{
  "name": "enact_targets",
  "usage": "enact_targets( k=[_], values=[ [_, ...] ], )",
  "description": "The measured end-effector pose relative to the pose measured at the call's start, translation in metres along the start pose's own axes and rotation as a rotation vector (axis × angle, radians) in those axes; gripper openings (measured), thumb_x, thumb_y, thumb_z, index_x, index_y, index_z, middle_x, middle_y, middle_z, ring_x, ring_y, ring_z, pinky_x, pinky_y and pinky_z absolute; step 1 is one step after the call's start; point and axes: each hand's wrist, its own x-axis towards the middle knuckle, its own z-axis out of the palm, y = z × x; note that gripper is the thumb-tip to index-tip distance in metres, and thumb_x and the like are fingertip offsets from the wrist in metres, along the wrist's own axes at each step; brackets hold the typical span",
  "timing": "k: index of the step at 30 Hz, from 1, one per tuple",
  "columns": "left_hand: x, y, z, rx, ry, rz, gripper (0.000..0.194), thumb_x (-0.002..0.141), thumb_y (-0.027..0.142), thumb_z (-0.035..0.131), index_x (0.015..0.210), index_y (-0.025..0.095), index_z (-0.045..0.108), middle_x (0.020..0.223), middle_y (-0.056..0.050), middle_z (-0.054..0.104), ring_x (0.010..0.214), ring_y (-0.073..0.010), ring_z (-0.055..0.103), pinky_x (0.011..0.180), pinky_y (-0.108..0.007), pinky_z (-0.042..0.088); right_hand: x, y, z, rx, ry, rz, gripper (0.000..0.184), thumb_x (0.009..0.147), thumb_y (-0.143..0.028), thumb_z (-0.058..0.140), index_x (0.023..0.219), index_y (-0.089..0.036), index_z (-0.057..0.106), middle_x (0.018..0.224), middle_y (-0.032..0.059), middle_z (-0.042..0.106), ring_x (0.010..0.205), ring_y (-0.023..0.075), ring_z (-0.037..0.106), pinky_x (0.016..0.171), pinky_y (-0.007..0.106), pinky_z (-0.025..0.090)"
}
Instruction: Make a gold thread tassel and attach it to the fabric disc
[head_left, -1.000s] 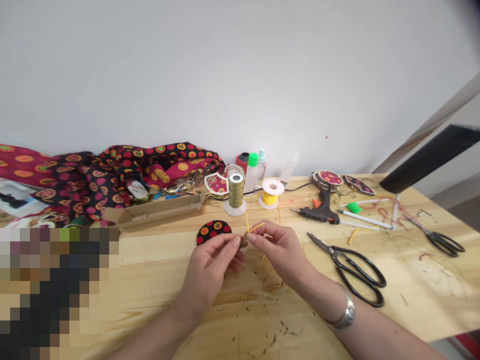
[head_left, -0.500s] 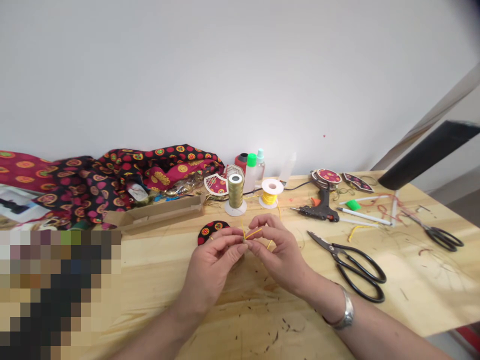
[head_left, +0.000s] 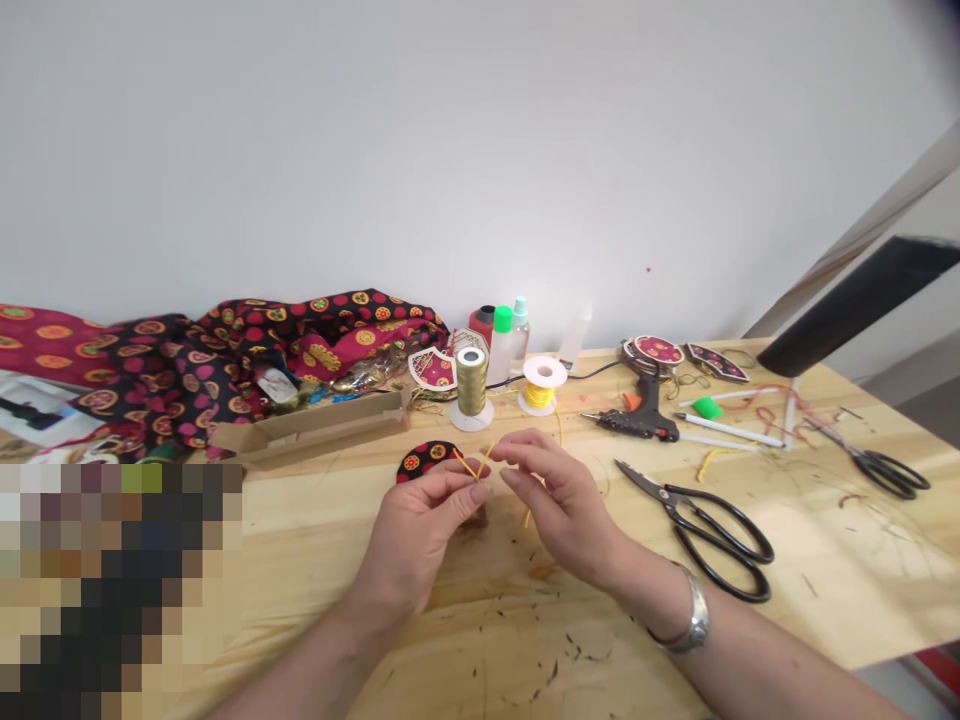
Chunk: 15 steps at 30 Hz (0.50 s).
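At the center of the frame, the left hand (head_left: 424, 525) pinches yellow cord (head_left: 467, 463) between thumb and finger; the right hand's (head_left: 559, 495) thumb and index finger are apart beside it. Just behind stand a gold thread cone (head_left: 472, 388) and yellow spool (head_left: 539, 392). Black-handled scissors (head_left: 712, 530) limit room at right; bare wooden table (head_left: 315, 545) opens at lower left of center.

Smooth, grained wood is forming the worktop (head_left: 315, 560); along its back edge, matt printed cloth (head_left: 289, 318) is lying behind a dull cardboard tray (head_left: 330, 432); a metal bracelet (head_left: 696, 612) is gleaming on the right wrist (head_left: 646, 588)
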Motion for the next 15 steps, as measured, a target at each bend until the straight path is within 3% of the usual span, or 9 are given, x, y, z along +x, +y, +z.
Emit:
enact_targets(
  k=[3,6,9,12,15],
  values=[
    [0.0019,-0.0007,0.0005,-0.102,0.082,-0.005,0.016,0.063,0.031,0.078,0.068,0.017,0.075,0.089,-0.004,0.066,0.085,-0.016,0.054,0.075,-0.024,0.041,0.0033,0.0027,-0.0012,0.036,-0.003,0.189,0.02,0.089,-0.023,0.049,0.098,-0.019,0.066,0.094,0.0052,0.066,0.088,0.0155,0.06,0.081,0.031,0.048],
    [0.003,0.0,0.001,-0.162,0.084,-0.007,0.018,0.063,0.032,0.078,0.068,0.015,0.075,0.089,-0.003,0.064,0.076,-0.0131,0.052,0.067,-0.023,0.04,0.0056,0.0028,-0.0003,0.098,-0.127,0.351,0.024,0.088,-0.034,0.051,0.086,-0.016,0.068,0.082,0.0041,0.069,0.077,0.0154,0.061,0.072,0.03,0.049],
    [0.003,-0.0001,0.0011,-0.192,0.07,-0.026,0.019,0.064,0.033,0.078,0.068,0.014,0.074,0.09,-0.003,0.062,0.071,-0.0118,0.051,0.063,-0.023,0.039,0.005,0.0011,0.0026,0.199,-0.177,0.402,0.022,0.081,-0.035,0.06,0.084,-0.016,0.07,0.08,0.0036,0.071,0.074,0.0154,0.062,0.069,0.029,0.049],
    [0.0026,-0.0011,0.001,-0.197,0.056,-0.057,0.02,0.064,0.033,0.078,0.068,0.014,0.074,0.093,-0.004,0.06,0.074,-0.013,0.052,0.063,-0.024,0.039,0.0034,-0.0002,0.0051,0.251,-0.131,0.424,0.015,0.071,-0.028,0.069,0.08,-0.016,0.071,0.078,0.0032,0.07,0.072,0.015,0.062,0.069,0.028,0.049],
    [0.002,-0.0017,0.0008,-0.181,0.052,-0.052,0.02,0.063,0.033,0.078,0.068,0.013,0.074,0.093,-0.005,0.061,0.075,-0.0129,0.051,0.063,-0.023,0.039,0.0028,-0.0005,0.0054,0.23,-0.091,0.399,0.007,0.07,-0.023,0.069,0.072,-0.016,0.072,0.071,0.0018,0.068,0.067,0.0135,0.06,0.066,0.027,0.048]
  ],
)
